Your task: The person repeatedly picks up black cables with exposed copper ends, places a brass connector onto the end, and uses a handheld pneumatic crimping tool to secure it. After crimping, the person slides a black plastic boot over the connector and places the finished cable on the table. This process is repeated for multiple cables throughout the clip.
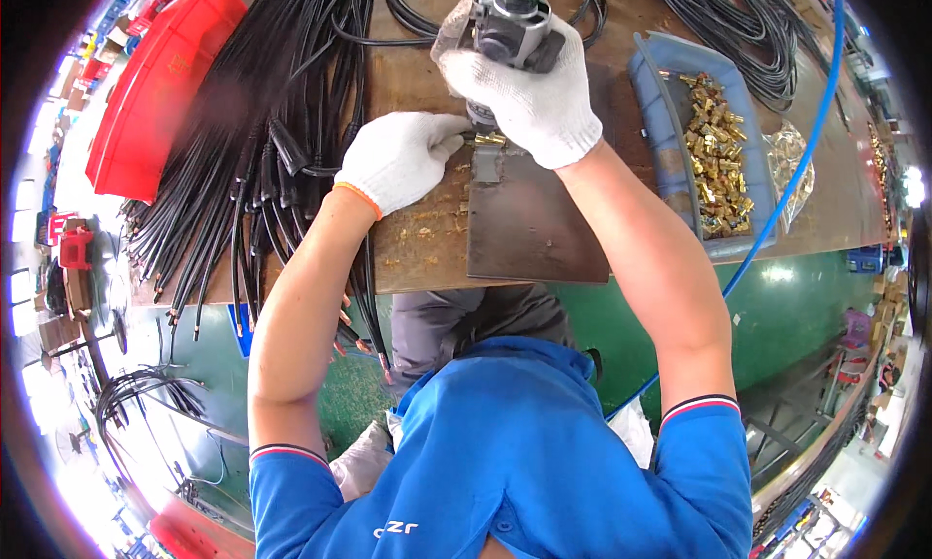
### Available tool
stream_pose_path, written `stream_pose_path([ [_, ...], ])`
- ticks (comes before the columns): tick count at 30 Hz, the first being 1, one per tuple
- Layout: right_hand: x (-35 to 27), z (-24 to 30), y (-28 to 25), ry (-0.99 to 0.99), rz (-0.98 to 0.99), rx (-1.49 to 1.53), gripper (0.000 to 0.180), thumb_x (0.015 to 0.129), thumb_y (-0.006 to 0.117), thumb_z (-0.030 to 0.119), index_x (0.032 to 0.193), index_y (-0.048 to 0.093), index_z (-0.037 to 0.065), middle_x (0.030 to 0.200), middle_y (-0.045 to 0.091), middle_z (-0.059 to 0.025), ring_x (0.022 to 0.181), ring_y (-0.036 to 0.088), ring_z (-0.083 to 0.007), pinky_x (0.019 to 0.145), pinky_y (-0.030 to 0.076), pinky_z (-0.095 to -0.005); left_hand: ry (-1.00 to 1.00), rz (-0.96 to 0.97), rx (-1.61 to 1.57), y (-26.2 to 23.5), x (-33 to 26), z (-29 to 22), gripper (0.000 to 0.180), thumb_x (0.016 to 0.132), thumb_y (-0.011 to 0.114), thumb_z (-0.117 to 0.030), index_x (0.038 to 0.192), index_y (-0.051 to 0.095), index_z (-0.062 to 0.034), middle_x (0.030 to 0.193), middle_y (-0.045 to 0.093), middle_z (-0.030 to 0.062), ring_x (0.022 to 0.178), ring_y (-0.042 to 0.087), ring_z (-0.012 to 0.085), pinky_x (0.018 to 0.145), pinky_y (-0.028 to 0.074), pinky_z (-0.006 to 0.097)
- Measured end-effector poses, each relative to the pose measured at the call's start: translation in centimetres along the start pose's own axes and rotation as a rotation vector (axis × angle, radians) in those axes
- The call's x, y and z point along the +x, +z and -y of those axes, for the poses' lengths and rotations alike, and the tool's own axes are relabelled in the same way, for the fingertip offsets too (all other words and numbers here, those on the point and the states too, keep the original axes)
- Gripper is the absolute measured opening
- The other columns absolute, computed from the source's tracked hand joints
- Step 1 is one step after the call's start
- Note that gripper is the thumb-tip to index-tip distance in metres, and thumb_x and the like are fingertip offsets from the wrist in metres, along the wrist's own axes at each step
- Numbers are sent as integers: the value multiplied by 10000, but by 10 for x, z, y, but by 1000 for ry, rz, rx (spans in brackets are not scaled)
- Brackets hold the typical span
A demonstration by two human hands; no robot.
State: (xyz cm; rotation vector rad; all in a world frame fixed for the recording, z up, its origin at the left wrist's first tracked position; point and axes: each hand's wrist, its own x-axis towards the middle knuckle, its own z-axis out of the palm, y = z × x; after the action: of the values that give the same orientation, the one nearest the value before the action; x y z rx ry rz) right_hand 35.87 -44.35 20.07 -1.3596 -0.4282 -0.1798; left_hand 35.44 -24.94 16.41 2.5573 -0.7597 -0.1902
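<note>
My left hand (400, 161), in a white knit glove with an orange cuff, has its thumb and fingers pinched on a black cable (322, 171) that runs in under the palm. At the fingertips lies a small brass fitting (488, 140) on a metal block, at the top of a dark plate (534, 224). My right hand (529, 98), gloved too, is wrapped round an upright power tool (510, 35) with a grey and black body and green top. The tool's lower end stands over or just behind the fitting; whether they touch is hidden.
Many black cables (262, 83) are heaped at the left, some hanging over the near edge, beside a red bin (165, 83). At the right, a blue bin (670, 161) holds brass fittings (718, 161). A blue hose (811, 137) crosses there. Coiled cables (748, 45) lie farther back.
</note>
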Motion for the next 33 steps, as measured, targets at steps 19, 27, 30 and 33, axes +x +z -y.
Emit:
stream_pose_path([
  [19, 0, 102, -94, -48, -153, 40, 241, 934, 687, 86, 1164, 698, 16, 1063, 758, -203, 857, 759, -279, 803, 646, -429, 30, -54, -26, -7, -7, -6, 336, 1006, 638, -270, 1257, 778, -96, 1135, 762, 231, 1066, 735, 419, 930, 582, 473],
  [27, -32, 124, -226, 378, -809, -288, 250, 959, 833, 346, 866, 656, 197, 651, 603, 44, 451, 520, -117, 416, 387, -272, 93, -94, -268, -48, -18, -41, 314, 956, 688, -195, 1199, 774, -15, 1069, 765, 252, 1019, 769, 401, 864, 599, 415],
  [30, -68, 101, -271, 501, -746, -474, 259, 908, 866, 314, 1003, 701, 139, 689, 614, 39, 464, 537, -125, 405, 412, -312, 92, -70, -263, -50, -24, -46, 290, 946, 689, -200, 1144, 784, -11, 1000, 758, 249, 955, 765, 414, 835, 599, 437],
  [33, -84, 77, -274, 494, -662, -917, 390, 898, 876, 318, 1126, 735, 35, 862, 700, -10, 718, 598, -111, 653, 494, -318, 86, -63, -202, -48, -28, -41, 273, 938, 686, -217, 1102, 794, -28, 985, 757, 242, 933, 751, 426, 821, 597, 461],
])
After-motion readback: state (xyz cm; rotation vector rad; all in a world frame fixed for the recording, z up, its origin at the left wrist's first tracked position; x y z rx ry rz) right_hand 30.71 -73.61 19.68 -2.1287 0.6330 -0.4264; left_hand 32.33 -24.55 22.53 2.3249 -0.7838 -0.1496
